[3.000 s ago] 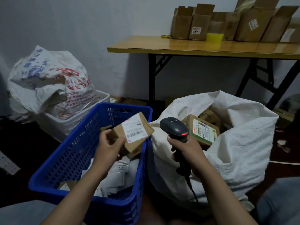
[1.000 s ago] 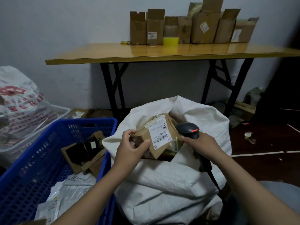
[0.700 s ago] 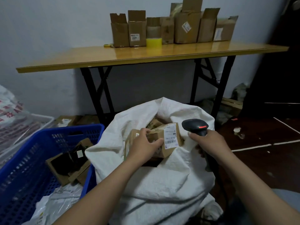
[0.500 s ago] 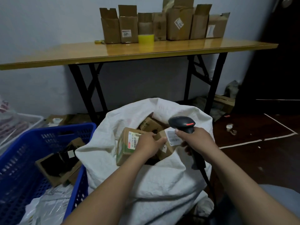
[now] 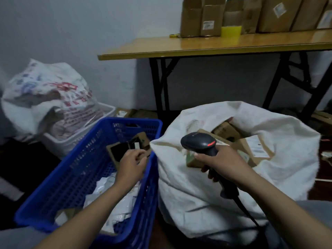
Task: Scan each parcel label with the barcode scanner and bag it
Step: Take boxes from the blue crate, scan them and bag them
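The left hand (image 5: pixel 132 165) was seen inside the blue crate (image 5: pixel 77 169), laid against the near edge of a brown parcel (image 5: pixel 119 150). Its fingers were bent over that edge, but it could not be told through the blur whether the parcel was gripped or only touched. The parcel was tilted near the crate's far right corner, and white mailers (image 5: pixel 125 205) were heaped under the wrist.

The right hand (image 5: pixel 224 163) was wrapped tightly round the handle of the scanner (image 5: pixel 199 143). The scanner's head was raised above the hand and turned to the left, and its cable (image 5: pixel 246 211) was trailed down beside the forearm. The scanner was held over the open mouth of the white sack (image 5: pixel 206 203), which was pressed against the crate's right side. The parcel was thus kept well to the left of the scanner, apart from it.

Boxes were lying inside the sack — a labelled box (image 5: pixel 256 150) just right of the right hand, another partly hidden beneath it.

Behind, a table (image 5: pixel 197 48) was loaded with cartons (image 5: pixel 210 18), and a printed bag (image 5: pixel 46 94) was set in a white basket (image 5: pixel 61 144) left of the crate.
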